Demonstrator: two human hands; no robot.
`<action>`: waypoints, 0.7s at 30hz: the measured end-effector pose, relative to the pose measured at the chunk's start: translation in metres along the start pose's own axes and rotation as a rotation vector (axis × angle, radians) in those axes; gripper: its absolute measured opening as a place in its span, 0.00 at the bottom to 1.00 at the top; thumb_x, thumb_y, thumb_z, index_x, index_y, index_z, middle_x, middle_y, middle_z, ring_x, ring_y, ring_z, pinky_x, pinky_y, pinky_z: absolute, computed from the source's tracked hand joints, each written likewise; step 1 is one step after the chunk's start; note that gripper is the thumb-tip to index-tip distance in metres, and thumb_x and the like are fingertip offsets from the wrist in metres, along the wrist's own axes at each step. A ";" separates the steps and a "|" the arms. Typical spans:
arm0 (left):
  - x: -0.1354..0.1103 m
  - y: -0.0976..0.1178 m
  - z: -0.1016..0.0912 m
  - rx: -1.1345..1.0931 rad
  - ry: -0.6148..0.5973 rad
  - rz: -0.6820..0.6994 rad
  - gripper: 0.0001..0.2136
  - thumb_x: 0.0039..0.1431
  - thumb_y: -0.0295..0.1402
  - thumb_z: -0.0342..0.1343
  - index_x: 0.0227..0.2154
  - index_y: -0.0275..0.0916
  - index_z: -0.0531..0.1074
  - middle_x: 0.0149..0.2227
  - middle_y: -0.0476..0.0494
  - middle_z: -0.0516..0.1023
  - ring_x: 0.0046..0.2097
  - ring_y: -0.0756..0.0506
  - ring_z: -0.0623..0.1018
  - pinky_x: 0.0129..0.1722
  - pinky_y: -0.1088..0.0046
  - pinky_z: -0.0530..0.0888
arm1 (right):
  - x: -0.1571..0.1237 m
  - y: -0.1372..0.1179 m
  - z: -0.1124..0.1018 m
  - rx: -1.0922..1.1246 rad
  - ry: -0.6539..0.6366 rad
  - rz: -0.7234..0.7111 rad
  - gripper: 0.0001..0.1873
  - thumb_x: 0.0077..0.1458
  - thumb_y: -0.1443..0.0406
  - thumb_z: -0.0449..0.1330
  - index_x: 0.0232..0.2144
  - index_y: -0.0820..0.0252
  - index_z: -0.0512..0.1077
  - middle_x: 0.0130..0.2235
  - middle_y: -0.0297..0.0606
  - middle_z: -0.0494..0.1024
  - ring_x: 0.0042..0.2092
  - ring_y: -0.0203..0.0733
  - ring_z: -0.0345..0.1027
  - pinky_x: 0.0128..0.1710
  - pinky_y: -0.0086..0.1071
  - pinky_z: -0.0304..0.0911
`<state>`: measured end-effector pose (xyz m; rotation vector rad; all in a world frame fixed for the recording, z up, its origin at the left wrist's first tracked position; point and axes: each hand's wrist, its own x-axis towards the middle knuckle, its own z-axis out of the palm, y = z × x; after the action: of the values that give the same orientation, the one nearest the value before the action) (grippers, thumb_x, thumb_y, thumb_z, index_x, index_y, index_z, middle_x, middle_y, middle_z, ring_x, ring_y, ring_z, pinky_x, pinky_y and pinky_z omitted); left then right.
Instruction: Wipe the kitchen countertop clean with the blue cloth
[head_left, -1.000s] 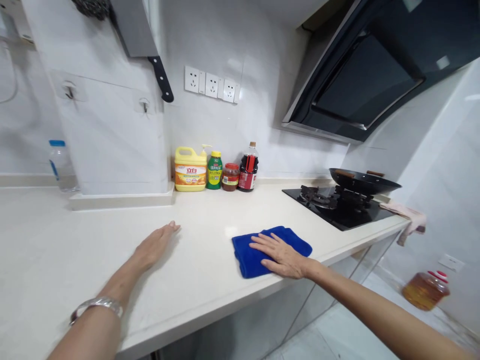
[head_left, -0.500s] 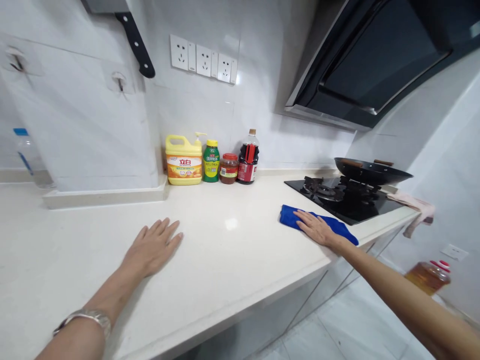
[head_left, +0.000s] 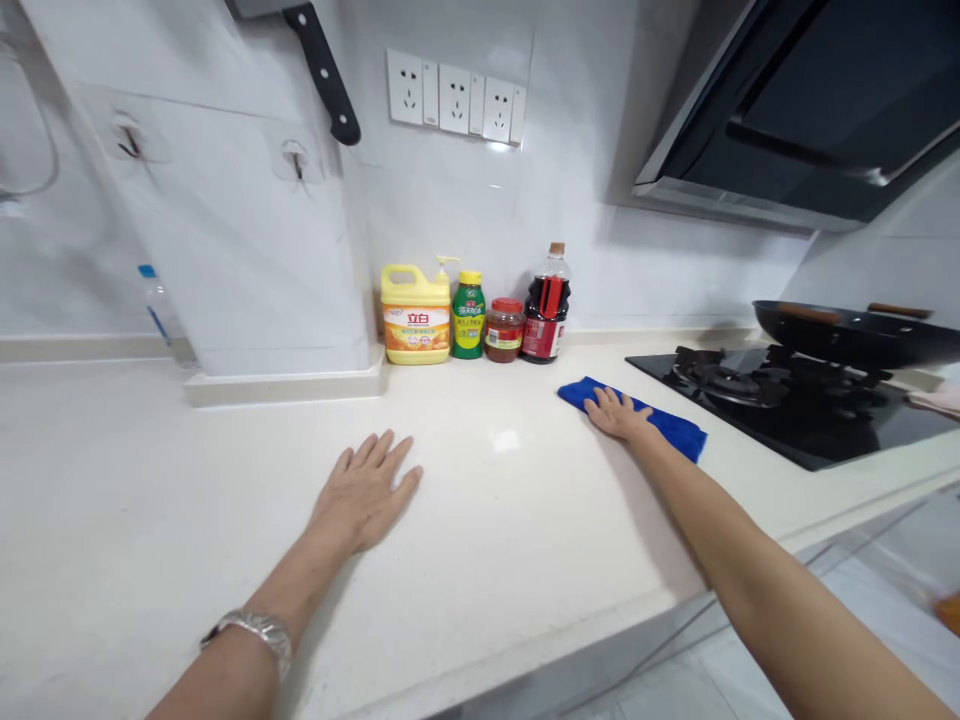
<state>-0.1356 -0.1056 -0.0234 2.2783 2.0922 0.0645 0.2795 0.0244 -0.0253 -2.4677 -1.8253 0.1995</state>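
Observation:
My right hand (head_left: 615, 412) lies flat with its fingers spread, pressing on a folded blue cloth (head_left: 675, 432) on the white countertop (head_left: 480, 540). The cloth is left of the black gas stove (head_left: 757, 405), a short way from its edge. My left hand (head_left: 367, 495) rests palm down on the bare counter, fingers apart, holding nothing. A silver bracelet (head_left: 259, 632) is on the left wrist. The fingertips of both hands point toward the wall.
Along the wall stand a yellow detergent jug (head_left: 416, 315), a green bottle (head_left: 469, 315), a red-lidded jar (head_left: 504, 330) and a dark sauce bottle (head_left: 545, 310). A wok (head_left: 862, 340) sits on the stove under the range hood (head_left: 810, 110). A knife handle (head_left: 324, 75) hangs upper left.
My right hand has slid the blue cloth leftward and back toward the wall, away from the counter's front edge. The view has shifted left. My left hand stays on about the same spot.

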 end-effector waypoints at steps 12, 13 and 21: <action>0.005 -0.003 0.004 -0.091 0.042 0.011 0.33 0.69 0.50 0.31 0.72 0.42 0.50 0.75 0.42 0.47 0.75 0.38 0.48 0.73 0.48 0.48 | -0.050 -0.192 0.023 0.025 -0.091 -0.572 0.40 0.66 0.44 0.34 0.74 0.52 0.41 0.76 0.35 0.36 0.75 0.60 0.29 0.68 0.73 0.29; 0.005 -0.003 0.005 -0.108 0.056 0.011 0.33 0.69 0.50 0.31 0.72 0.40 0.49 0.74 0.41 0.47 0.75 0.38 0.49 0.72 0.48 0.49 | -0.059 -0.197 0.024 0.025 -0.098 -0.615 0.40 0.66 0.44 0.34 0.74 0.52 0.40 0.76 0.34 0.35 0.75 0.60 0.29 0.68 0.72 0.29; 0.005 -0.006 0.001 -0.332 0.104 -0.031 0.38 0.68 0.52 0.25 0.73 0.32 0.38 0.74 0.36 0.47 0.74 0.41 0.50 0.73 0.54 0.48 | -0.140 -0.176 0.024 0.025 -0.112 -0.811 0.39 0.67 0.44 0.36 0.74 0.50 0.43 0.76 0.32 0.39 0.76 0.54 0.30 0.72 0.64 0.27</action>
<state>-0.1407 -0.1001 -0.0251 2.0847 1.9831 0.4988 0.0694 -0.0583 -0.0171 -1.5318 -2.6496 0.2996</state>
